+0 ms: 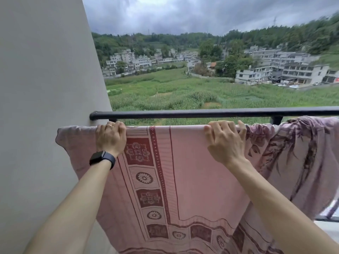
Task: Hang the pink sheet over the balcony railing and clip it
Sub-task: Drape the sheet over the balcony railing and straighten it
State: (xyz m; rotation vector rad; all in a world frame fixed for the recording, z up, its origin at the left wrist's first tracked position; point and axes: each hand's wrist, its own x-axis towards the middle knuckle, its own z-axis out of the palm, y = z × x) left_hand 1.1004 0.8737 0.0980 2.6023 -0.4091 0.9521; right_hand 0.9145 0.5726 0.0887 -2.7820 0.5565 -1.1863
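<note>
A pink sheet (192, 171) with dark red flower-patterned bands hangs in front of me, its top edge folded over a lower bar that the cloth hides. The black top rail of the balcony railing (211, 113) runs just above and behind that edge. My left hand (110, 137), with a ring and a dark wristwatch, is closed on the sheet's top edge near its left end. At the same height, my right hand (224, 142) grips the edge further right. No clip is in view.
A grey wall (45, 88) stands close on the left and meets the rail's end. A purple leaf-patterned cloth (297, 153) hangs over the railing right of the pink sheet, touching it. Beyond the railing lie green fields and houses far below.
</note>
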